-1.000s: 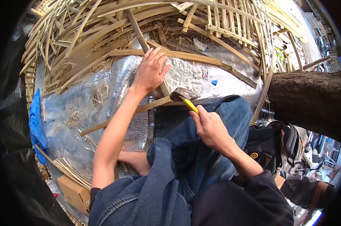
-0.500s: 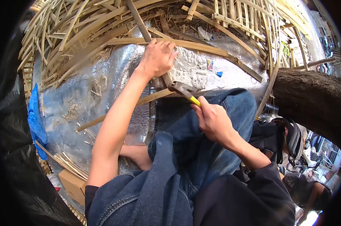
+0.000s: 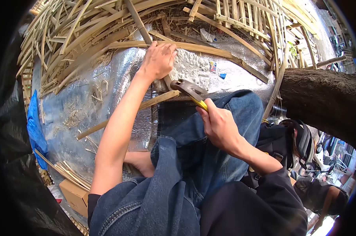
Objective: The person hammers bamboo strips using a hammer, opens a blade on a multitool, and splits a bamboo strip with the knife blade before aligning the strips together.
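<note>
My left hand (image 3: 157,61) is closed around a long bamboo strip (image 3: 138,21) that slopes down from the top of the view. The near end of the strip shows just below my palm. A rough grey concrete block (image 3: 191,70) lies to the right of that hand. In my right hand (image 3: 221,128) is a claw hammer (image 3: 189,89) with a yellow handle. Its dark metal head is close to the strip's near end; whether they touch I cannot tell. A second bamboo strip (image 3: 146,104) lies slantwise below the block, near my bent knee.
Curved bamboo pieces (image 3: 87,35) and a slatted bamboo panel (image 3: 245,17) fill the far side. Silvery foil sheeting (image 3: 127,65) covers the ground. A thick log (image 3: 319,92) and a dark bag (image 3: 278,139) are at right. A cardboard box (image 3: 73,194) stands lower left; another person (image 3: 319,194) is lower right.
The hammer head has turned a little and shows more of its upper side. My left hand keeps its grip on the strip. The whole view has shifted slightly.
</note>
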The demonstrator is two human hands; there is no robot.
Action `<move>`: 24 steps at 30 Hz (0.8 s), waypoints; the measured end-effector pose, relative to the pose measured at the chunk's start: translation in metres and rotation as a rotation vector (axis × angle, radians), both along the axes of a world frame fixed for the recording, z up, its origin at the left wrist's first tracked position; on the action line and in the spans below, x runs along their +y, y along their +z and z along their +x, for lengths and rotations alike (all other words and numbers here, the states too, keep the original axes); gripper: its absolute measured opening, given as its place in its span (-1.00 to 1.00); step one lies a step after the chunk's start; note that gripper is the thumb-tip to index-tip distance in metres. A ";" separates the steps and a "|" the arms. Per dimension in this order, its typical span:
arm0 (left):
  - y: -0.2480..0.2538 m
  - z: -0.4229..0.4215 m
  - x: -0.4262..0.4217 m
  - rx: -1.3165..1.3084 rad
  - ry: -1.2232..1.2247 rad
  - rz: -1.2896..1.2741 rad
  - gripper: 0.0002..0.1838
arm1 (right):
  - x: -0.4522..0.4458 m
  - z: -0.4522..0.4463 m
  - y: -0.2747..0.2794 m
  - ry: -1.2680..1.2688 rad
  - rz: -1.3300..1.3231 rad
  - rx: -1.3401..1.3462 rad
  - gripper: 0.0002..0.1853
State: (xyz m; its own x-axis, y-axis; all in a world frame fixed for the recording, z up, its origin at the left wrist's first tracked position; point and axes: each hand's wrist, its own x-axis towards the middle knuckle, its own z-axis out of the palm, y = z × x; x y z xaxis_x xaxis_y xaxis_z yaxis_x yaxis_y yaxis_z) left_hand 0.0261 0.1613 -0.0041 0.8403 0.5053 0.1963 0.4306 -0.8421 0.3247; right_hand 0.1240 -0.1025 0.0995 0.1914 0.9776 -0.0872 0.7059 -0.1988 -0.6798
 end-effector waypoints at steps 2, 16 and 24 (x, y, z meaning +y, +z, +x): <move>-0.004 0.001 0.003 -0.030 -0.008 0.049 -0.65 | -0.004 -0.002 -0.011 0.014 0.016 -0.005 -0.74; 0.001 0.000 0.002 -0.035 0.003 0.022 -0.65 | 0.003 -0.004 -0.016 0.019 -0.184 -0.124 -0.76; 0.000 0.002 0.001 -0.039 -0.003 0.024 -0.65 | -0.004 -0.005 -0.020 0.029 -0.226 -0.207 -0.76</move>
State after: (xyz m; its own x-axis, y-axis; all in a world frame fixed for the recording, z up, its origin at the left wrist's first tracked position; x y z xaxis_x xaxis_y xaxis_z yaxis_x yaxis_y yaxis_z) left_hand 0.0276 0.1628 -0.0038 0.8335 0.4972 0.2408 0.4152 -0.8514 0.3205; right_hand 0.1192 -0.1065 0.0799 0.2000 0.9433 -0.2648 0.8325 -0.3062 -0.4617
